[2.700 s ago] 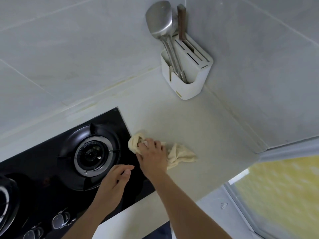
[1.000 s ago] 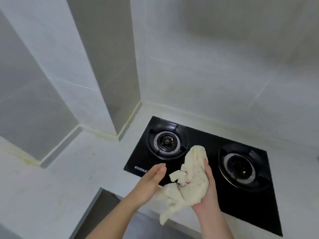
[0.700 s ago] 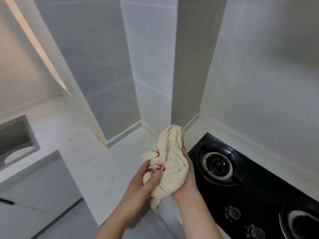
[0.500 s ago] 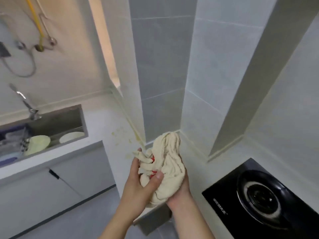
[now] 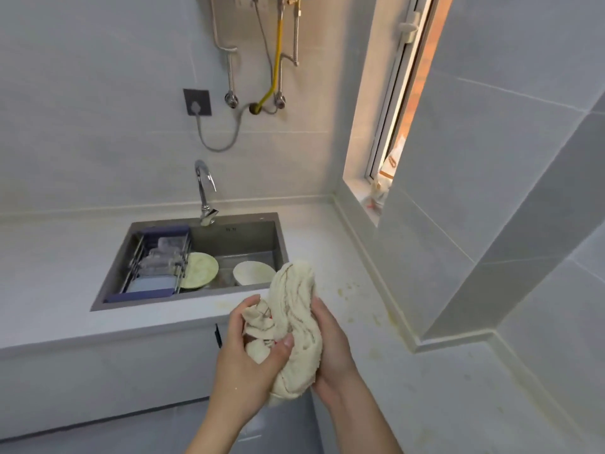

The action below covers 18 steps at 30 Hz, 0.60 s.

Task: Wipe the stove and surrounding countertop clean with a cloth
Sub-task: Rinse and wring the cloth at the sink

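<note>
Cloth, cream, bunched, brown-streaked

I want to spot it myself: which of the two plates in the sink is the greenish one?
Find the steel sink set in the pale countertop. The pale green round plate leans beside the wire dish rack. The white plate is nearer the cream cloth.

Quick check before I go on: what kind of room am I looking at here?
Most likely a small home kitchen: a steel sink set in a pale countertop, plates in the basin, a faucet above, tiled walls. Both hands grip a cream cloth.
</note>
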{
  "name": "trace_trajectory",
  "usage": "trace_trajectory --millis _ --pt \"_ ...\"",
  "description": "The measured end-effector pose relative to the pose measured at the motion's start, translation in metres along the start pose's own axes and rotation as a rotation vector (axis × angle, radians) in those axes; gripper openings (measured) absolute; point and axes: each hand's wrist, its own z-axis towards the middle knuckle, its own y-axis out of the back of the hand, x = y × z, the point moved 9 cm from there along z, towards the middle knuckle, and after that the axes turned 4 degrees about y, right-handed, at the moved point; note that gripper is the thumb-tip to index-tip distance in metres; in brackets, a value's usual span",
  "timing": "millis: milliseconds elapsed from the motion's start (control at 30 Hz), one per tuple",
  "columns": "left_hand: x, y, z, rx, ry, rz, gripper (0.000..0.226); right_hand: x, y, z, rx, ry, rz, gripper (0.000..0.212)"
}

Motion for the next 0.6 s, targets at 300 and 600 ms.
trace_trajectory --millis 300,600 --pt "0.035 0.050 0.136 -0.021 -0.023 0.222 0.073 0.004 -0.052 0.117 -0.046 0.159 -0.425 0.044" --pt "0.064 0.090 0.305 -0.144 0.052 0.309 0.073 -0.002 -0.073 0.309 -0.131 0.150 -0.456 0.016"
